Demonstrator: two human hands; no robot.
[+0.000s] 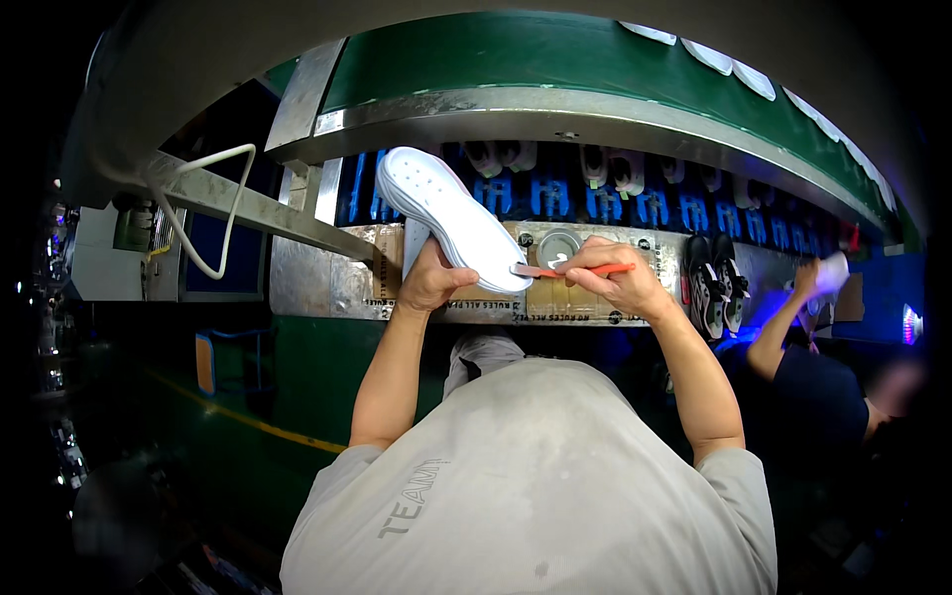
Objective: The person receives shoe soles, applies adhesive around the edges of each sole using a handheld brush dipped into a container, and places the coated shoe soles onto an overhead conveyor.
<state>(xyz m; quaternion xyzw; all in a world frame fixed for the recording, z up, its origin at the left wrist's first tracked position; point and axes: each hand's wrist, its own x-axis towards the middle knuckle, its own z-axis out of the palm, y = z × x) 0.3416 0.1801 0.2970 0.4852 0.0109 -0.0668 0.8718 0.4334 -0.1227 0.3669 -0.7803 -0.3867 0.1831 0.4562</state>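
My left hand (431,280) is closed around a white shoe sole (446,208), held tilted over the workbench with its dotted end up and away. Behind it, a second pale piece (414,241) shows in part, perhaps another sole. Pinched in my right hand (625,281) is a brush (602,269) with an orange-red handle. Its tip touches the near end of the sole, on the inner side. Just beyond my right fingers stands a round metal cup (559,244), partly covered by the hand.
Cardboard with printed tape (595,312) covers the bench. A dark pair of shoes (716,288) lies right. Blue racks (605,205) holding shoes line the back, below a green conveyor (476,59) carrying white soles. A white looped cable (238,198) hangs left. A co-worker (808,377) works at the right.
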